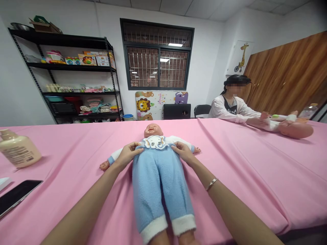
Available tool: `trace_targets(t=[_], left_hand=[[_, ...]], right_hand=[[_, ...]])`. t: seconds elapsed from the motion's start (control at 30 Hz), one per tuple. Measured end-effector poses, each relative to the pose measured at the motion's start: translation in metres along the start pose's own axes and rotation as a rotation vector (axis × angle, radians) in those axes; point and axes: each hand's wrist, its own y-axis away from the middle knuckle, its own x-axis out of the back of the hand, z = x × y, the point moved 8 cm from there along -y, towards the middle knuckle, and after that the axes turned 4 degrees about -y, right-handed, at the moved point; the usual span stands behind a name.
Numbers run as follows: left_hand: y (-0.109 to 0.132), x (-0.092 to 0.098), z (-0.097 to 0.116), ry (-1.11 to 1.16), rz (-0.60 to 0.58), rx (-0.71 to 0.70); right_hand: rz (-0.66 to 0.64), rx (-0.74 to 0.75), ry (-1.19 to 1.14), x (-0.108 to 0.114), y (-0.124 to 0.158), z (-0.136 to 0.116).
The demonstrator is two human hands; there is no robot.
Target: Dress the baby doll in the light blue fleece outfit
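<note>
Here's the baby doll [154, 131] flat on its back mid-surface [242, 177], left hand [129, 156] and right hand [182, 152] up on its blue overalls [155, 183] at the chest! Both grips curl there, pinching or just resting, can't tell!

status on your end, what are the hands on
Doll on its back, blue fleece suit. Left hand and right hand resting on its chest. Bottle and phone off to left, apart from doll.
</note>
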Motion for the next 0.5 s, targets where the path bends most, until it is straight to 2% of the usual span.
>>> trace_targets(t=[0.07, 0.13, 0.2, 0.27, 0.4, 0.5], left_hand=[[-0.001, 0.006, -0.002, -0.072, -0.010, -0.020], [-0.002, 0.008, -0.007, -0.231, -0.099, -0.018], [-0.001, 0.009, -0.014, -0.378, -0.218, 0.002], [0.000, 0.011, -0.019, -0.428, -0.291, 0.008], [0.000, 0.013, -0.021, -0.432, -0.314, -0.041], [0.003, 0.009, -0.020, -0.422, -0.294, -0.055]], right_hand=[[0.003, 0.002, 0.121, 0.000, -0.001, 0.006], [-0.061, -0.062, 0.185, 0.000, 0.002, 0.014], [-0.170, -0.141, 0.143, 0.002, 0.007, 0.019], [-0.247, -0.188, 0.024, 0.004, 0.012, 0.020], [-0.213, -0.147, -0.168, 0.006, 0.011, 0.017], [-0.154, -0.102, -0.163, -0.002, 0.009, 0.016]])
